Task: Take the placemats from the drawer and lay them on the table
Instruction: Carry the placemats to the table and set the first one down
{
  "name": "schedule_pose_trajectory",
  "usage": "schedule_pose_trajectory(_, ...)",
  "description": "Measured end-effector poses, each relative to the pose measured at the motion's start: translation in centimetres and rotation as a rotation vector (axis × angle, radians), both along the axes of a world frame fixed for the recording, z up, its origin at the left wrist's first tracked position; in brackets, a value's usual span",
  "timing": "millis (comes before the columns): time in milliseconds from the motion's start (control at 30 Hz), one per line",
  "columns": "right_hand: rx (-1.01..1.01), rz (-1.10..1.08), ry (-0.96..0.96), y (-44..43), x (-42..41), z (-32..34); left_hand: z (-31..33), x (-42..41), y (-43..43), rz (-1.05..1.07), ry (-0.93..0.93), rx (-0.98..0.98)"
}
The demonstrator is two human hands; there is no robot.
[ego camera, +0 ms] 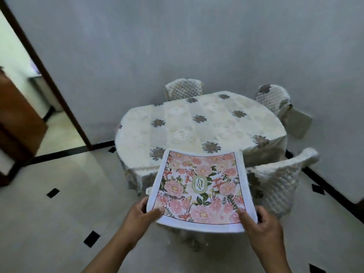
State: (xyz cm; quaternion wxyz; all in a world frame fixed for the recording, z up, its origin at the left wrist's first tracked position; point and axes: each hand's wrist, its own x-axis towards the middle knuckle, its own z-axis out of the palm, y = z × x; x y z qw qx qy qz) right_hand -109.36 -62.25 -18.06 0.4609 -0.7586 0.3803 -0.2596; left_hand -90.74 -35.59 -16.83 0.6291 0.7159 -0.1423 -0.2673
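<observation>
I hold a floral placemat (pixel 201 186) flat in front of me, pink flowers on white with a green "GARDEN" label in its middle. My left hand (pixel 143 212) grips its near left corner, thumb on top. My right hand (pixel 258 221) grips the near right corner the same way. The placemat hangs in the air over the near edge of an oval table (pixel 197 125) covered with a cream cloth with grey flowers. Whether more placemats lie under the top one I cannot tell. No drawer is in view.
Covered chairs stand round the table: one at the back (pixel 183 89), one at the back right (pixel 273 97), one at the near right (pixel 279 182). A doorway with a dark frame (pixel 49 75) opens at the left. The floor (pixel 59 213) is pale tile with black diamonds.
</observation>
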Motion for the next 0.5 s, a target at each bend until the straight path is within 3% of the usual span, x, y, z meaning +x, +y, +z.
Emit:
schedule_pose_trajectory(233,-0.02,0.413,0.022,-0.2,17.0,0.2,0.5,5.4,5.0,0.418,-0.014,0.023)
schedule_pose_trajectory(500,-0.051,0.752,-0.025,9.5,31.4,0.1,-0.7,8.5,15.0,0.798,-0.029,0.002)
